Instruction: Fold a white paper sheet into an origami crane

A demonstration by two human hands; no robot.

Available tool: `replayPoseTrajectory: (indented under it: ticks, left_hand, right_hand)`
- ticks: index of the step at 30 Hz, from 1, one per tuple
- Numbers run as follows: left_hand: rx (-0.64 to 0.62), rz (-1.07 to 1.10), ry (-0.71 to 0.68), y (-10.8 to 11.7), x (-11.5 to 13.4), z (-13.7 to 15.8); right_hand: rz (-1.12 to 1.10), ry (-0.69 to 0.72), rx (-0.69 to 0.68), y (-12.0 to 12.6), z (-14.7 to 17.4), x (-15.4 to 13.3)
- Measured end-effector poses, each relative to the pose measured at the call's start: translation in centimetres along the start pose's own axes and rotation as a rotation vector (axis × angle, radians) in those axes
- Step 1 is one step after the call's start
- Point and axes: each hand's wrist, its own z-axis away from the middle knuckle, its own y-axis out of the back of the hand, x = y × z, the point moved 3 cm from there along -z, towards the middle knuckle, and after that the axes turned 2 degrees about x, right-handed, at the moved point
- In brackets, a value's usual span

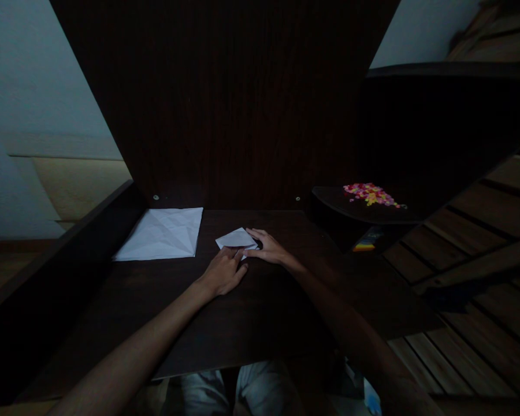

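A small piece of folded white paper [236,237] lies on the dark desk in front of me, its outline roughly a diamond. My left hand [223,271] is at its lower edge, fingers curled in and pressed on the paper, thumb lower down and to the right. From the right side, my right hand [268,245] grips the paper's corner, with the fingers along the upper edge and the thumb near the lower one. The fingertips of both hands nearly meet and cover part of the lower right edge.
Creased white sheets [167,231] lie at the back left, beside a low side board [60,266]. On a raised curved shelf [329,199] at right is a pile of small colourful pieces [372,194]. A tall dark panel [225,104] rises behind the desk [125,306].
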Motion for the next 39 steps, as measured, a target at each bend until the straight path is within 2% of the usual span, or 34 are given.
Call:
replayPoseTrajectory:
  ticks: [6,11,13,15,17,19,21,24,26,27,31,36,39]
  left_hand:
    - [-0.033,0.024,0.026,0.1,0.3,0.0]
    - [0.069,0.027,0.049,2.9,0.0,0.2]
    - [0.203,0.090,0.030,4.4,-0.3,0.6]
    - [0.399,0.163,0.060,5.9,-1.0,0.9]
    - [0.658,0.201,0.256,7.1,-2.0,1.1]
    - [0.797,0.304,0.435,7.3,-3.1,1.0]
    - [0.770,0.578,0.549,6.4,-4.1,0.3]
    - [0.537,1.054,0.637,4.2,-4.7,-0.8]
    - [0.341,1.262,0.636,3.1,-4.3,-1.2]
    - [0.320,1.318,0.633,3.0,-4.2,-1.2]
    - [0.334,1.377,0.637,3.2,-3.8,-1.1]
    - [0.327,1.334,0.650,3.2,-4.3,-0.9]
    - [0.359,1.310,0.646,3.0,-4.6,-0.9]
  right_hand:
    - [-0.071,-0.016,0.154,-0.4,-0.2,-0.5]
    - [-0.324,-0.049,0.228,-0.4,-0.6,0.3]
    - [-0.443,-0.050,0.256,-0.3,-0.8,0.6]
    - [-0.543,-0.059,0.289,-0.1,-0.9,0.8]
    - [-0.619,-0.059,0.323,0.0,-1.0,0.8]
    - [-0.676,-0.036,0.349,0.1,-0.9,0.5]
    - [-0.721,-0.007,0.359,0.1,-0.8,0.1]
    - [-0.761,0.017,0.353,-0.1,-0.6,-0.8]
    - [-0.759,0.023,0.353,-0.2,-0.4,-1.2]
    - [-0.752,0.024,0.351,-0.2,-0.4,-1.4]
    - [-0.730,0.019,0.292,0.2,-0.1,-1.8]
    - [-0.841,0.124,0.177,1.1,0.4,-2.6]
    - [-0.893,0.012,0.240,1.1,0.4,-2.5]
